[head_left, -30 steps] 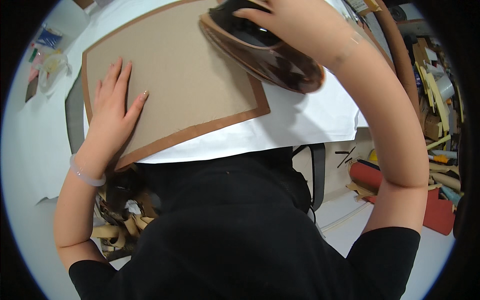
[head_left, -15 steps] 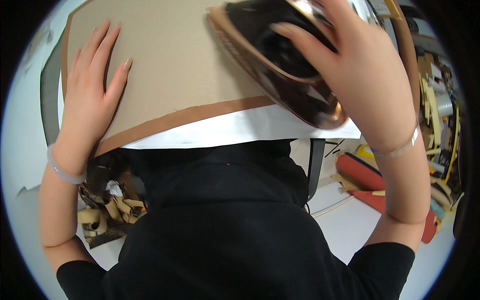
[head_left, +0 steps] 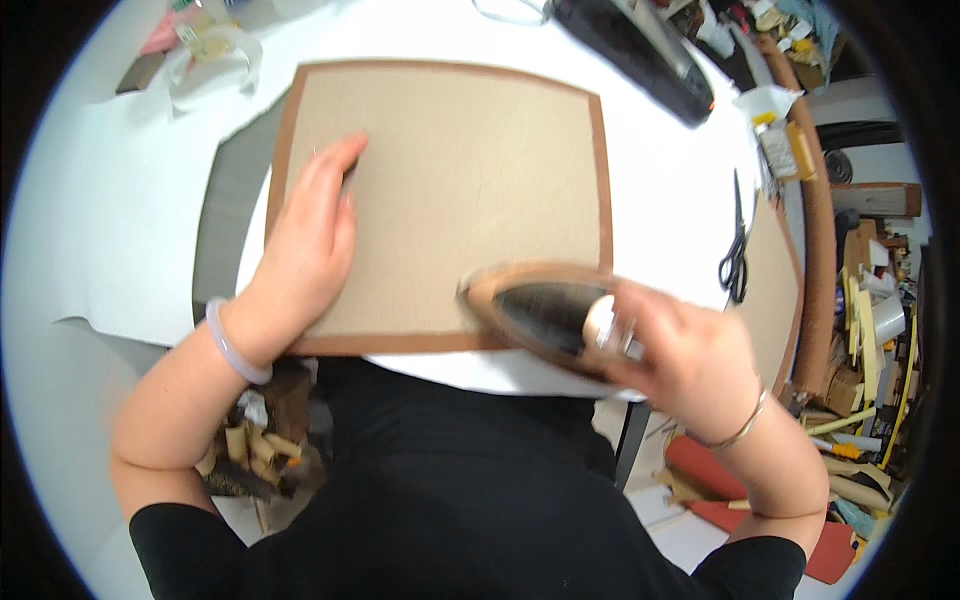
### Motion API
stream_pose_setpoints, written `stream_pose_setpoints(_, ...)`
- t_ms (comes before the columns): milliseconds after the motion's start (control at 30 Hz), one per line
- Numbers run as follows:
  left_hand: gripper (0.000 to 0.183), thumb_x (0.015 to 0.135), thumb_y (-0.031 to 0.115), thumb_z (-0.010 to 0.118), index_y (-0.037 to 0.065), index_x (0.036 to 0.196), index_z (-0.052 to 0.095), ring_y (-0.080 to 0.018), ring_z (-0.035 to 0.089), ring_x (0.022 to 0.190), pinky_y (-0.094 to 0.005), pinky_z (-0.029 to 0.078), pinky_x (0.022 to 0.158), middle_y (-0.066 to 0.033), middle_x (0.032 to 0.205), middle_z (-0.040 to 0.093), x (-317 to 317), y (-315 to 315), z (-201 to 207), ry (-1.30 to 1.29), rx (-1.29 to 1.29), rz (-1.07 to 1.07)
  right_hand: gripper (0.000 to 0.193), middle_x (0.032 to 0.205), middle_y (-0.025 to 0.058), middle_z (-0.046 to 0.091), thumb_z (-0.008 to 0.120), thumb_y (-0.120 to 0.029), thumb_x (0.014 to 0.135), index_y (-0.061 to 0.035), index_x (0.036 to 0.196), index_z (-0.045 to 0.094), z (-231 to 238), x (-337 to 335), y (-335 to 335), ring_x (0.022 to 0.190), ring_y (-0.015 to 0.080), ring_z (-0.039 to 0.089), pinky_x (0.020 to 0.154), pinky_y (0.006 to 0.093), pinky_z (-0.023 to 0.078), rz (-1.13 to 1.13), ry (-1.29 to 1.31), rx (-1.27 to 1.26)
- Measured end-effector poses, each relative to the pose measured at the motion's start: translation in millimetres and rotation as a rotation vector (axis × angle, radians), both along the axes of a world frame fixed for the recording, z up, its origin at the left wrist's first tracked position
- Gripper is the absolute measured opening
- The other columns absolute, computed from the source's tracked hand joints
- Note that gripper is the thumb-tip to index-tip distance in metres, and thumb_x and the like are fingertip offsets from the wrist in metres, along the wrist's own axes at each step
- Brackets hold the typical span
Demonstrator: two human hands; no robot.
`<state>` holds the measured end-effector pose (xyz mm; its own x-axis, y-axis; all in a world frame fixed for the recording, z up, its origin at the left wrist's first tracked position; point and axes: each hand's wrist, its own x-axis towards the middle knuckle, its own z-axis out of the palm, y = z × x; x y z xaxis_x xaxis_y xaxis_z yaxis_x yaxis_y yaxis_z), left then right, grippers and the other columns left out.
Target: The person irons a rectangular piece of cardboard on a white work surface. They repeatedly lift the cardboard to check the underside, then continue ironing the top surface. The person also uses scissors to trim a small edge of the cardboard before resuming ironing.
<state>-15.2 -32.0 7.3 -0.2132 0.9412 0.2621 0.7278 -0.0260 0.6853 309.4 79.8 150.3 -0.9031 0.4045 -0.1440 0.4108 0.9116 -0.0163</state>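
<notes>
A beige fabric panel [head_left: 450,180] with a brown border lies on white sheeting before me. My left hand [head_left: 310,245] rests on its left side, fingers stretched out and the palm near the brown border. My right hand [head_left: 690,350] grips a black and bronze clothes iron [head_left: 545,315] by its handle. The iron covers the panel's near right corner, its tip pointing left and its rear end reaching past the near edge. Motion blurs it, so I cannot tell whether it presses on the fabric.
Black-handled scissors [head_left: 736,265] lie right of the panel, near another beige, brown-edged piece [head_left: 778,290]. A long black device [head_left: 640,55] with a small orange light sits at the far right. A brown roll [head_left: 815,250] lines the right edge. Scraps [head_left: 255,450] lie below at left.
The view has shifted, so the whole panel now shows. The iron has turned so its tip points more to the left. My left hand stays on the panel's left side, its fingers now closer together.
</notes>
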Motion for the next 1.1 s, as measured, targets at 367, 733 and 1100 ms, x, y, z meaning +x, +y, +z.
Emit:
stream_pose_setpoints(367,0.062,0.094,-0.011,0.043,-0.006,0.156,0.036,-0.0470,0.044,0.146,-0.0478,0.035,0.126,-0.0298,0.151,0.047,-7,-9,-3,-0.098,0.006,-0.001,0.044,0.086,0.0146,0.075,0.080,-0.034,0.096,-0.0112,0.128,0.060,-4,-39,64,0.077,0.0325,0.076,0.067,0.0384,0.060,-0.290,0.129,-0.035)
stream_pose_setpoints(733,0.062,0.088,-0.011,0.050,-0.005,0.149,0.042,-0.0511,0.050,0.139,-0.0558,0.035,0.126,-0.0335,0.148,0.051,3,-5,-10,0.109,0.000,-0.032,0.041,0.096,0.0252,0.075,0.071,-0.040,0.102,-0.0057,0.121,0.061,-13,-103,178,0.090,0.0457,0.072,0.078,0.0497,0.057,-0.442,0.212,0.073)
stream_pose_setpoints(1100,0.082,0.094,0.031,0.074,-0.004,0.159,0.037,-0.0497,0.030,0.155,-0.0643,0.026,0.126,-0.0322,0.164,0.033,12,-37,29,0.271,-0.158,-0.098,0.043,0.089,0.0202,0.074,0.077,-0.041,0.096,-0.0115,0.124,0.062,4,-112,117,0.083,0.0432,0.072,0.073,0.0483,0.057,-0.095,0.092,-0.074)
